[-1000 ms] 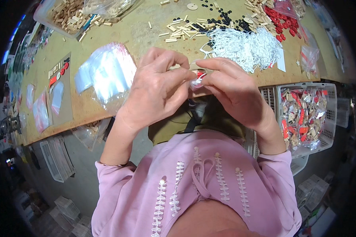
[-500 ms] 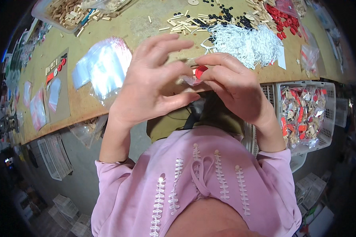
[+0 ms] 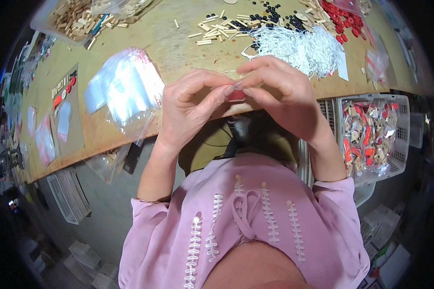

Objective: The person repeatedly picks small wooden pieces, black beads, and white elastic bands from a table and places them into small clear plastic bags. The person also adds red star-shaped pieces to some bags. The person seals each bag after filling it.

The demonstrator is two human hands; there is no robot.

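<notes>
Because it looks tiny and light, the red bead sits pinched between left hand and right hand fingertips, best held by its edges.

Small red bead, glossy and roundish, mostly hidden, sits pinched between fingertips of left hand and right hand, held above the near edge of the wooden table, orientation unclear.
</notes>
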